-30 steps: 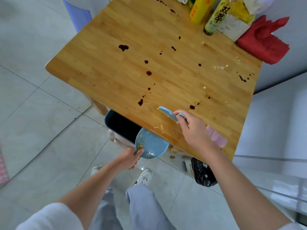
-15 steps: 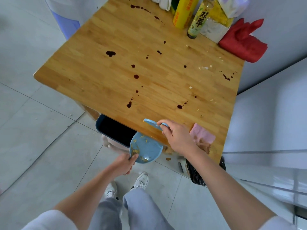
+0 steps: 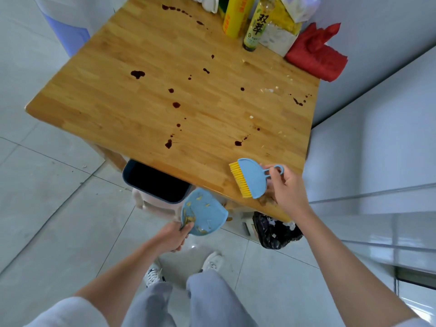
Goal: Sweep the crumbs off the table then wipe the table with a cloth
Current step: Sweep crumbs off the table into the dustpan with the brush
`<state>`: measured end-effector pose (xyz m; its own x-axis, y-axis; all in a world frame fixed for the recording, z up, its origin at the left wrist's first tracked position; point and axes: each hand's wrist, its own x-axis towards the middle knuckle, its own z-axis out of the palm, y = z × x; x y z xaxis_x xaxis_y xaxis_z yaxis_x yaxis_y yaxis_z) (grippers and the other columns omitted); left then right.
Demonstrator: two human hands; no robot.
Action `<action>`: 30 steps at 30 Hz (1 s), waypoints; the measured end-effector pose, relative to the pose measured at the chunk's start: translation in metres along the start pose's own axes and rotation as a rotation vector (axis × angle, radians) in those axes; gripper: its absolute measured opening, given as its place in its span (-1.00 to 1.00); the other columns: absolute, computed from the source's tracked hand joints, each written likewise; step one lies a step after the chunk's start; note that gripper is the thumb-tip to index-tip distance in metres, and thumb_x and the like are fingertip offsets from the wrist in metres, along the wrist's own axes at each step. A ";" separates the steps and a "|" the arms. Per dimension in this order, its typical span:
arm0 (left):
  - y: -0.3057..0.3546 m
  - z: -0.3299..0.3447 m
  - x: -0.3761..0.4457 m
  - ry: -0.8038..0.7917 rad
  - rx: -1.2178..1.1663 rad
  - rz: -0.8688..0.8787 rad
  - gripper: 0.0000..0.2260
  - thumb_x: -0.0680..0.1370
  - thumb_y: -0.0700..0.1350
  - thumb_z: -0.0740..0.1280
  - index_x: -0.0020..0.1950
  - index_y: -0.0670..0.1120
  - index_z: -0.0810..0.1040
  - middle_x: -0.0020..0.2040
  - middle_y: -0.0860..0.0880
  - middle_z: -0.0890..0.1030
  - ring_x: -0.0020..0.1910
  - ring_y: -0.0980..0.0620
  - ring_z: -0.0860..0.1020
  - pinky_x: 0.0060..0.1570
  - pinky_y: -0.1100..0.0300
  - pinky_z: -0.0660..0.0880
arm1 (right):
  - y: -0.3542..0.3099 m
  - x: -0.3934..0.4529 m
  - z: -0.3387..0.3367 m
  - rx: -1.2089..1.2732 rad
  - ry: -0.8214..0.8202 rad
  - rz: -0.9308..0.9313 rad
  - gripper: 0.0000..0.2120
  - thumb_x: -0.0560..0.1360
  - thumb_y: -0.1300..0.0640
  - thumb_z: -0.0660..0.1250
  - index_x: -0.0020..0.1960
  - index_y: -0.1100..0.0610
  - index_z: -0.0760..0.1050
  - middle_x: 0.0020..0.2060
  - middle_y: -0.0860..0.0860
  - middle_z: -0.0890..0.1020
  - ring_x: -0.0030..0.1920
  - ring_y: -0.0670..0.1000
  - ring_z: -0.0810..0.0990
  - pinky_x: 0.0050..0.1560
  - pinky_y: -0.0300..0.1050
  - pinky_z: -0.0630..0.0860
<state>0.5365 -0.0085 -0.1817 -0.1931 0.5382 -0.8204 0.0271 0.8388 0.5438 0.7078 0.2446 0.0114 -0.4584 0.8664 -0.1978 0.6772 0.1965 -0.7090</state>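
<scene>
While the crumbs [image 3: 269,90] lie scattered at the right side of the table [image 3: 146,107], some already sit in the blue dustpan [image 3: 204,212], low in the frame centre, just under the table edge. They look light and dry, so I judge a soft stroke moves them. The right hand [image 3: 284,187] pinches the looped handle of the small brush [image 3: 251,177] with curled fingers; the left hand [image 3: 173,236] grips the dustpan rim. Dark stains [image 3: 137,73] remain, and a black bin [image 3: 157,180] stands below.
</scene>
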 end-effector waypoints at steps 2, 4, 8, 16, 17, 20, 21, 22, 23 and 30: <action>-0.002 0.010 -0.005 0.023 -0.039 -0.018 -0.55 0.63 0.24 0.18 -0.23 -0.11 0.45 -0.46 0.03 0.47 -0.57 0.11 0.42 -0.51 0.23 0.40 | 0.014 0.005 -0.012 0.009 0.024 0.002 -0.78 0.67 0.01 0.19 -0.03 -0.17 0.59 -0.06 -0.22 0.70 -0.04 -0.11 0.67 -0.04 0.00 0.62; -0.008 0.020 -0.012 0.078 -0.055 -0.042 -0.54 0.63 0.23 0.19 -0.24 -0.11 0.46 -0.48 0.04 0.47 -0.57 0.09 0.43 -0.50 0.22 0.41 | 0.029 0.012 -0.023 0.003 0.016 0.006 -0.78 0.66 -0.03 0.19 -0.05 -0.18 0.58 -0.11 -0.21 0.69 -0.06 -0.18 0.63 -0.12 -0.11 0.54; -0.020 0.035 -0.026 0.195 -0.180 -0.089 -0.54 0.63 0.21 0.22 -0.26 -0.13 0.42 -0.52 0.03 0.46 -0.58 0.04 0.39 -0.51 0.22 0.35 | 0.056 0.032 -0.040 0.088 -0.102 0.044 -0.77 0.67 0.01 0.20 -0.01 -0.07 0.62 -0.13 -0.15 0.68 -0.21 -0.29 0.59 -0.28 -0.34 0.46; 0.067 0.076 -0.056 0.290 -0.288 -0.066 -0.50 0.64 0.24 0.17 -0.31 -0.11 0.38 -0.52 0.01 0.44 -0.57 0.04 0.40 -0.51 0.25 0.37 | 0.105 0.056 -0.080 0.050 -0.275 0.030 -0.75 0.68 -0.01 0.17 -0.01 -0.02 0.61 -0.44 -0.16 0.55 -0.45 -0.13 0.39 -0.43 -0.21 0.30; 0.080 0.077 -0.057 0.294 -0.273 -0.055 -0.48 0.63 0.27 0.15 -0.33 -0.11 0.39 -0.51 -0.01 0.46 -0.54 0.02 0.43 -0.49 0.24 0.39 | 0.108 0.060 -0.080 0.048 -0.293 0.042 -0.74 0.68 -0.02 0.18 -0.03 -0.03 0.62 -0.39 -0.15 0.56 -0.38 -0.09 0.43 -0.38 -0.16 0.31; 0.111 0.080 -0.052 0.340 -0.271 -0.021 -0.43 0.62 0.31 0.11 -0.41 -0.09 0.40 -0.51 -0.06 0.48 -0.54 -0.03 0.45 -0.46 0.22 0.39 | 0.119 0.074 -0.075 0.078 -0.397 0.101 -0.72 0.69 -0.02 0.18 -0.05 0.00 0.62 -0.21 -0.16 0.63 -0.13 0.00 0.56 -0.16 -0.05 0.46; 0.118 0.080 -0.049 0.360 -0.275 -0.018 -0.41 0.61 0.31 0.10 -0.45 -0.07 0.40 -0.53 -0.09 0.49 -0.55 -0.03 0.44 -0.47 0.23 0.38 | 0.124 0.080 -0.070 0.108 -0.421 0.152 -0.72 0.69 -0.01 0.18 -0.03 0.04 0.61 -0.12 -0.08 0.65 -0.05 0.05 0.59 -0.05 0.02 0.51; 0.123 0.078 -0.045 0.374 -0.269 -0.015 -0.38 0.62 0.31 0.08 -0.50 -0.05 0.41 -0.54 -0.10 0.50 -0.57 -0.03 0.43 -0.47 0.24 0.37 | 0.129 0.086 -0.065 0.152 -0.434 0.219 -0.72 0.70 0.00 0.17 -0.02 0.07 0.60 -0.05 0.01 0.67 0.00 0.09 0.61 0.01 0.09 0.54; 0.126 0.077 -0.040 0.384 -0.268 -0.007 -0.35 0.62 0.31 0.07 -0.54 -0.05 0.41 -0.54 -0.10 0.51 -0.58 -0.02 0.42 -0.48 0.25 0.37 | 0.135 0.090 -0.058 0.205 -0.448 0.282 -0.72 0.70 0.00 0.17 -0.01 0.09 0.59 -0.02 0.08 0.68 0.01 0.10 0.64 -0.02 0.11 0.58; 0.115 0.060 -0.026 0.415 -0.333 -0.011 -0.41 0.66 0.24 0.08 -0.43 -0.12 0.38 -0.56 -0.11 0.48 -0.49 -0.06 0.44 -0.42 0.20 0.38 | 0.125 0.087 0.009 0.384 -0.534 0.355 -0.77 0.70 0.01 0.18 0.11 0.13 0.53 -0.01 0.14 0.70 -0.05 0.06 0.72 -0.17 -0.09 0.65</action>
<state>0.6035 0.0792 -0.1087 -0.5650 0.3952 -0.7243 -0.2770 0.7360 0.6177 0.7474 0.3407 -0.1008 -0.5328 0.4876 -0.6916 0.6332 -0.3125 -0.7081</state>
